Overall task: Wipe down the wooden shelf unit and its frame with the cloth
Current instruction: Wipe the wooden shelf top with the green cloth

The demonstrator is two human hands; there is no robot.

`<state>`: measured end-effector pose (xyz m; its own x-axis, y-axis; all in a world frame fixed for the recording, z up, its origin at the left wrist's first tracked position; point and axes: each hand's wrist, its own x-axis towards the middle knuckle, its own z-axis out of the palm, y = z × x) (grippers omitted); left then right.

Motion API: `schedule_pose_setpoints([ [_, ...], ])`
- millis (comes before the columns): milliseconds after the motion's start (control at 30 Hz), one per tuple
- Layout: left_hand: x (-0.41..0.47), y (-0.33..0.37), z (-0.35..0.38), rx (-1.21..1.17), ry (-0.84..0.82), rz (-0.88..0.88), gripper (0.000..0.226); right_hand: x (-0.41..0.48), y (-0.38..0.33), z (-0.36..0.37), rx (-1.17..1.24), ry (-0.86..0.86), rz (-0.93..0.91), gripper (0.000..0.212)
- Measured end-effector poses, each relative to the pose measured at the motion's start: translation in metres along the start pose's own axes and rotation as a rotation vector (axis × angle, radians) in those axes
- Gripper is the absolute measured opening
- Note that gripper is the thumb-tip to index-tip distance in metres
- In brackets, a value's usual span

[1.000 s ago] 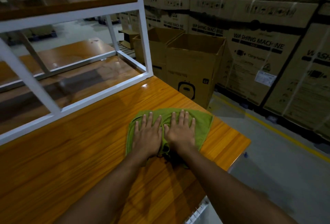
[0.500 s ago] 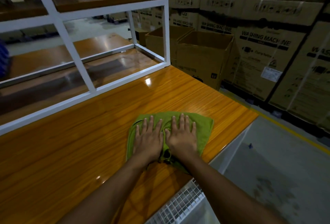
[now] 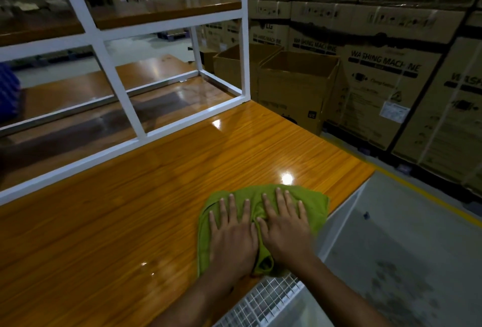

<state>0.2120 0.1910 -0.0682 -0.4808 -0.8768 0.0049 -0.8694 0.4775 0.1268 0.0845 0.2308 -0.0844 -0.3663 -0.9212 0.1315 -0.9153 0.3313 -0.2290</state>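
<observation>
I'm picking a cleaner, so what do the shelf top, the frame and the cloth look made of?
Shelf top: wood or wood-look laminate, glossy; straight orange grain lines and sharp light glare.
Frame: likely metal tube, painted white; thin square bars with a smooth, even coat.
Cloth: soft woven or microfibre fabric, matte green; it wrinkles and bunches.

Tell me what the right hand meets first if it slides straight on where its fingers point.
Bare wooden top lies ahead; beyond it, probably the white frame's corner post or the top's far edge, unclear which.
</observation>
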Motion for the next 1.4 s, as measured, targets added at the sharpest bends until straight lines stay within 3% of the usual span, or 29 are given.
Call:
schedule_pose_setpoints([
  [167, 0.049, 0.000, -0.003, -0.005, -0.016, 0.054, 0.083, 0.039, 0.016, -0.012, -0.068, -0.109, -0.018, 0.082],
  [300, 0.086, -0.011, -0.001, 0.015, -0.034, 0.006, 0.080, 0.075, 0.000, -0.008, -0.067, -0.145, 0.010, 0.089],
  [400, 0.105, -0.028, -0.003, -0.009, -0.029, -0.013, 0.058, 0.098, -0.020, -0.001, -0.076, -0.170, 0.021, 0.071],
  [500, 0.108, -0.050, -0.008, -0.014, -0.023, -0.011, 0.056, 0.109, -0.040, 0.004, -0.062, -0.205, 0.001, 0.065],
  [633, 0.093, -0.071, -0.009, 0.009, -0.016, -0.047, 0.058, 0.101, -0.062, 0.011, -0.051, -0.184, -0.046, 0.066],
  [800, 0.054, -0.091, -0.010, 0.040, -0.038, -0.107, 0.067, 0.068, -0.086, 0.013, 0.000, -0.181, -0.118, 0.090],
  [933, 0.017, -0.095, -0.014, 0.046, -0.063, -0.125, 0.079, 0.034, -0.094, 0.014, 0.025, -0.156, -0.159, 0.075],
  [1067, -0.022, -0.089, -0.011, 0.063, -0.032, -0.101, 0.075, -0.003, -0.092, 0.011, 0.037, -0.065, -0.183, 0.061],
  [1200, -0.048, -0.072, -0.004, 0.116, -0.012, -0.130, 0.063, -0.031, -0.075, 0.006, 0.015, -0.033, -0.222, 0.058],
  [1400, -0.045, -0.041, -0.001, 0.087, 0.014, -0.130, 0.062, -0.030, -0.047, 0.004, 0.006, -0.039, -0.199, 0.056],
])
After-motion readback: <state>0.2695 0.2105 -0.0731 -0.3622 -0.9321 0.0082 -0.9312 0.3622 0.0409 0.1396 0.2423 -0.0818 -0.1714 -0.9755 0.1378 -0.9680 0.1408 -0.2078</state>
